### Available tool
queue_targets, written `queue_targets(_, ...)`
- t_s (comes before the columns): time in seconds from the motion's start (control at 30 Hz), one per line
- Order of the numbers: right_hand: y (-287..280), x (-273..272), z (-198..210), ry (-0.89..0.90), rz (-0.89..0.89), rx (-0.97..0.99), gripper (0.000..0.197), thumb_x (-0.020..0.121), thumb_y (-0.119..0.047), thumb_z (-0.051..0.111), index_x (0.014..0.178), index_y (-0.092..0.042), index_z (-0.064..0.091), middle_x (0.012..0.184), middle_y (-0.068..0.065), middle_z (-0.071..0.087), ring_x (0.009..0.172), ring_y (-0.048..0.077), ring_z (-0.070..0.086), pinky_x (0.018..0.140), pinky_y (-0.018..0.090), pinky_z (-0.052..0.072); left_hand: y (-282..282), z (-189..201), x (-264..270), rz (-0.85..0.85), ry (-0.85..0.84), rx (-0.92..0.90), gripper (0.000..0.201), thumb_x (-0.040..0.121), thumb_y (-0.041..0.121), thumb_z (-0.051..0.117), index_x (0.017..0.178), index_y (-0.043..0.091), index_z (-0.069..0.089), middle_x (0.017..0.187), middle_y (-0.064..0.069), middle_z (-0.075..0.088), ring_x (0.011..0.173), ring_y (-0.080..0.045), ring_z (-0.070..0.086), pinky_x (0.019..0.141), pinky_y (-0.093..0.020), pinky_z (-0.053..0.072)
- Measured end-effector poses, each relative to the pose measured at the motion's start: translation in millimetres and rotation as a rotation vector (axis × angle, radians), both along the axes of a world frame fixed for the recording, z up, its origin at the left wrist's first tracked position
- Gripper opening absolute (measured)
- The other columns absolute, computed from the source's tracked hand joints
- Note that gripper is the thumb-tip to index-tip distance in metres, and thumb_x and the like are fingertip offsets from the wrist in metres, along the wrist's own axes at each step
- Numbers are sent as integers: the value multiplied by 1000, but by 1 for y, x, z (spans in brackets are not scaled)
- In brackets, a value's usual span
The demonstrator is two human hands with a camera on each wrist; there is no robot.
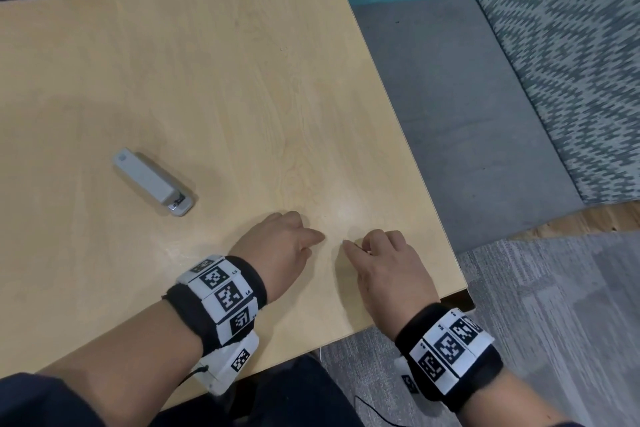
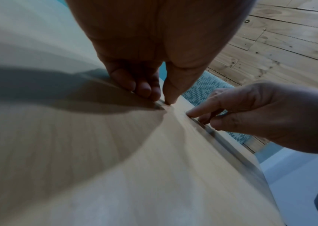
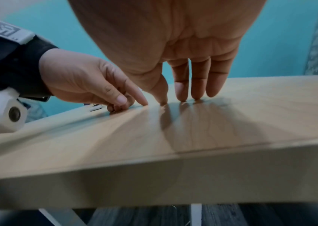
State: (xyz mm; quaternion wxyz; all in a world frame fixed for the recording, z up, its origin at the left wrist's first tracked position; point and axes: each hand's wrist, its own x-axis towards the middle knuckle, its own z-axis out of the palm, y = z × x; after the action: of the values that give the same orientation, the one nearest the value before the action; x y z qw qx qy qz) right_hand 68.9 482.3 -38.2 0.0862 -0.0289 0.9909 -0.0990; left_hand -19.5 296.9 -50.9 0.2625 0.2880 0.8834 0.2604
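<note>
Both hands sit at the bottom centre of the head view, near the right edge of the table (image 1: 242,80). Your left hand (image 1: 280,246) sets its forefinger (image 3: 133,91) tip on the wood. Its thumb and other fingers are tucked under, and I cannot tell whether they pinch anything. Your right hand (image 1: 388,267) is loosely spread, thumb and fingertips (image 3: 181,91) standing on the surface, holding nothing that shows. The two forefinger tips are near each other but apart, and whatever lies between them is too small to make out. The grey stapler (image 1: 152,182) lies flat at left of centre, well apart from both hands and untouched, its mouth end turned toward the lower right. Judgement: you are working a spot on the bare top, likely gathering something small. Press lightly and slide the tips toward each other rather than stabbing down, and lift with a nail edge. Mind the table edge just right of your right hand, since a flick could send a small piece onto the carpet (image 1: 554,288). If the stapler comes next, reach with the left hand, which is nearer.
</note>
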Motion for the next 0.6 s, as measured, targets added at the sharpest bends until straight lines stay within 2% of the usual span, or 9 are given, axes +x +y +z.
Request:
queue_targets(0.07, 2, -5, 2, 4, -41, -80, 32, 77, -2, 64, 105, -17, 69, 87, 4, 59, 81, 26, 51, 61, 38, 48, -1, -1, 0, 5, 0, 14, 35, 93, 17, 54, 125, 30, 60, 98, -1, 58, 98, -23, 51, 87, -38, 45)
queue_targets(0.13, 4, -13, 5, -36, -191, -234, 18, 86, -12, 61, 99, -20, 70, 89, -1, 59, 87, 21, 49, 71, 32, 47, -2, 0, 0, 6, -1, 22, 35, 93, 17, 54, 124, 31, 60, 95, 1, 56, 97, -22, 51, 86, -36, 45)
queue_targets(0.2, 6, -24, 5, -96, -313, -336, 11, 89, -20, 59, 94, -21, 68, 90, -3, 59, 91, 18, 49, 76, 30, 45, -2, 0, -1, 6, 0, 21, 35, 93, 18, 53, 124, 31, 60, 94, 1, 56, 97, -21, 51, 86, -36, 45)
queue_targets(0.27, 6, -32, 4, -127, -310, -316, 4, 87, -22, 62, 89, -20, 66, 87, -4, 57, 91, 19, 48, 76, 30, 45, -1, 0, -1, 10, 2, 25, 34, 93, 18, 53, 124, 31, 61, 94, 0, 57, 97, -21, 51, 87, -37, 45)
queue_targets(0.37, 1, -40, 4, -214, -279, -262, 8, 84, -26, 64, 89, -20, 60, 88, -3, 54, 91, 19, 45, 77, 31, 44, -1, -2, -1, 19, -1, 31, 34, 92, 19, 54, 123, 32, 61, 94, 1, 56, 96, -21, 51, 87, -37, 45)
queue_targets(0.5, -7, -46, 5, -227, -226, -200, 5, 86, -21, 60, 83, -20, 56, 85, -4, 50, 87, 22, 44, 77, 34, 42, -2, -3, -1, 13, 5, 30, 34, 93, 20, 54, 123, 33, 60, 93, 3, 55, 97, -20, 50, 87, -34, 44)
queue_targets(0.6, -11, -48, 5, -251, -210, -174, 9, 88, -15, 53, 80, -19, 55, 86, -1, 54, 86, 23, 45, 77, 37, 44, -2, -3, -1, 10, 3, 25, 34, 93, 20, 53, 124, 33, 59, 93, 4, 54, 97, -19, 50, 87, -33, 44)
